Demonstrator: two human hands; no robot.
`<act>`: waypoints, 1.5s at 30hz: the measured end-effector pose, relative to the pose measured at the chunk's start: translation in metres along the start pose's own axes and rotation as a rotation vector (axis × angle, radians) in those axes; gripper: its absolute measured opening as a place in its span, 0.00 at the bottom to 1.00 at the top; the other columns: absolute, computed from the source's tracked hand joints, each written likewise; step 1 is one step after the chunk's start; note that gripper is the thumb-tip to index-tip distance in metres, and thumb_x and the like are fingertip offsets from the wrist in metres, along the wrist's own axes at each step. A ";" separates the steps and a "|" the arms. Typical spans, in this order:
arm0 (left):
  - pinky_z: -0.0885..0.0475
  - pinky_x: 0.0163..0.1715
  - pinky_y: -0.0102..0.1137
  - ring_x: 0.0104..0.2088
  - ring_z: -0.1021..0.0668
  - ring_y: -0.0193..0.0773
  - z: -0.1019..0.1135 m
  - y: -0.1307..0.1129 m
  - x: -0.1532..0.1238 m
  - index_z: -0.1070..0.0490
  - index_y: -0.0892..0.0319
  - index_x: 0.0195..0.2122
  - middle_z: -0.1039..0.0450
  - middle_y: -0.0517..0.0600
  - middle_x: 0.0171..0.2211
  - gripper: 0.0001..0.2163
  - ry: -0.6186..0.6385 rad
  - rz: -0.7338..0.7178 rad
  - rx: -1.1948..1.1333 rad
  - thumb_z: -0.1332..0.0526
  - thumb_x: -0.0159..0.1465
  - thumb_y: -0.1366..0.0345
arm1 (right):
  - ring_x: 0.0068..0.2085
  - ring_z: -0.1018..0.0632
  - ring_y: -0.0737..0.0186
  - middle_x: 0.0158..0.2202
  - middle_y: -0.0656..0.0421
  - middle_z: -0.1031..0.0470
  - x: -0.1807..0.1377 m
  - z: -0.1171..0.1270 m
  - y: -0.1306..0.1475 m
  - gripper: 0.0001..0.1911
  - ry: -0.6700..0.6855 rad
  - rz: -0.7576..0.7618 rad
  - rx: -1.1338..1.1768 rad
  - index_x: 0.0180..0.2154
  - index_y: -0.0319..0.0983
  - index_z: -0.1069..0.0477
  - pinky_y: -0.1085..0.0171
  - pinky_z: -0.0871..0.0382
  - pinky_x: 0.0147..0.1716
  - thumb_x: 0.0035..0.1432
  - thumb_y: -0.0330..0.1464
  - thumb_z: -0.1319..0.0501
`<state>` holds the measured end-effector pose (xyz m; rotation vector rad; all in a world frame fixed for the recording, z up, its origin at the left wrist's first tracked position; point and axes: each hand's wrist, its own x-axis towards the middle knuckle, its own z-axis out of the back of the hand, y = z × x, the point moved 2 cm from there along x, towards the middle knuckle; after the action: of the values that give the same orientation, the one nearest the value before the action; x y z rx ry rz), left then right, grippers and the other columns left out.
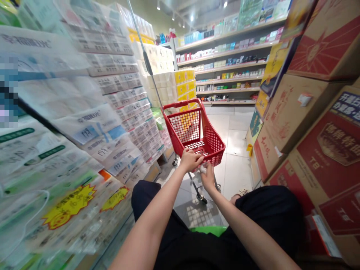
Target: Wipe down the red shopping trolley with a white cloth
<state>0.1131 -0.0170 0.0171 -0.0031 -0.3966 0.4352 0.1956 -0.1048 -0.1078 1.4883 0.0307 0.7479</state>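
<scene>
A red plastic shopping cart [214,150] with lattice walls stands on the floor in front of my knees. My left hand [191,160] grips the near rim of its basket, fingers lying over the edge. Just below and to the right, my right hand [207,177] is closed on a small crumpled white cloth [203,168], held against the outside of the basket's near wall. Whether it is cloth or paper tissue is hard to make out. The cart's handle [181,103] is on the far side, and a thin pole rises beside its left end.
Tall stacks of wrapped tissue packs [118,108] line my left. Cardboard cartons [292,108] are piled on my right. Shelves of small goods [225,67] cross the back, beyond a tiled floor [234,131]. Part of a green seat [209,230] shows between my legs.
</scene>
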 end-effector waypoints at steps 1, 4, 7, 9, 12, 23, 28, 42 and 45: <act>0.46 0.51 0.40 0.37 0.28 0.38 0.001 0.001 -0.002 0.24 0.50 0.35 0.25 0.47 0.27 0.19 0.001 0.001 0.000 0.53 0.70 0.53 | 0.39 0.32 0.59 0.36 0.59 0.38 0.003 0.006 -0.001 0.12 -0.004 0.001 0.001 0.35 0.42 0.40 0.59 0.34 0.41 0.43 0.30 0.44; 0.46 0.51 0.40 0.36 0.28 0.37 0.002 0.003 -0.006 0.24 0.50 0.35 0.26 0.47 0.26 0.19 0.006 -0.001 -0.002 0.53 0.70 0.53 | 0.42 0.34 0.57 0.39 0.57 0.40 0.031 0.031 -0.007 0.13 -0.149 -0.042 -0.016 0.39 0.42 0.42 0.57 0.36 0.44 0.49 0.32 0.46; 0.45 0.50 0.40 0.36 0.28 0.38 0.002 0.000 -0.007 0.24 0.50 0.34 0.25 0.47 0.26 0.19 0.004 -0.009 -0.003 0.53 0.69 0.53 | 0.48 0.37 0.56 0.45 0.54 0.43 0.059 0.043 -0.007 0.16 -0.281 -0.069 -0.037 0.44 0.42 0.44 0.54 0.40 0.49 0.51 0.30 0.50; 0.45 0.50 0.40 0.36 0.28 0.38 0.000 -0.004 -0.005 0.24 0.51 0.33 0.25 0.47 0.27 0.19 -0.003 -0.012 -0.004 0.53 0.69 0.53 | 0.49 0.37 0.55 0.46 0.53 0.44 0.062 0.037 -0.001 0.18 -0.283 -0.055 -0.043 0.45 0.42 0.44 0.52 0.42 0.51 0.50 0.29 0.50; 0.45 0.50 0.41 0.37 0.28 0.39 -0.002 -0.009 -0.002 0.25 0.51 0.32 0.25 0.47 0.27 0.19 -0.020 -0.006 -0.005 0.54 0.69 0.54 | 0.47 0.35 0.55 0.44 0.54 0.41 0.038 0.020 0.014 0.17 -0.161 0.024 -0.042 0.42 0.42 0.40 0.53 0.40 0.50 0.47 0.28 0.49; 0.44 0.48 0.40 0.35 0.29 0.38 0.000 -0.001 -0.011 0.26 0.54 0.27 0.26 0.47 0.26 0.19 -0.018 -0.027 -0.012 0.53 0.69 0.57 | 0.52 0.34 0.55 0.47 0.54 0.33 0.085 0.076 0.050 0.18 -0.191 0.292 -0.168 0.47 0.42 0.34 0.54 0.42 0.52 0.54 0.31 0.47; 0.45 0.49 0.40 0.37 0.28 0.38 -0.001 -0.002 -0.013 0.26 0.54 0.28 0.25 0.47 0.28 0.18 -0.011 -0.017 -0.006 0.53 0.68 0.58 | 0.50 0.32 0.55 0.46 0.57 0.28 0.102 0.077 0.054 0.18 0.133 0.450 -0.343 0.47 0.43 0.31 0.52 0.45 0.53 0.56 0.28 0.49; 0.40 0.52 0.38 0.35 0.30 0.39 0.007 0.021 -0.036 0.30 0.57 0.31 0.32 0.48 0.25 0.18 -0.117 0.099 -0.023 0.58 0.69 0.65 | 0.46 0.34 0.52 0.45 0.56 0.29 0.097 0.081 0.066 0.17 0.422 0.659 -0.612 0.49 0.46 0.32 0.59 0.35 0.37 0.57 0.28 0.45; 0.41 0.52 0.38 0.35 0.29 0.39 0.005 0.021 -0.034 0.30 0.57 0.33 0.31 0.49 0.26 0.16 -0.127 0.106 -0.029 0.57 0.69 0.65 | 0.46 0.34 0.52 0.45 0.56 0.29 0.108 0.089 0.063 0.16 0.420 0.635 -0.651 0.47 0.46 0.31 0.59 0.36 0.35 0.56 0.28 0.45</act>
<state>0.0742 -0.0123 0.0070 -0.0249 -0.5288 0.5364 0.2932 -0.1389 0.0052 0.6865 -0.3520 1.4154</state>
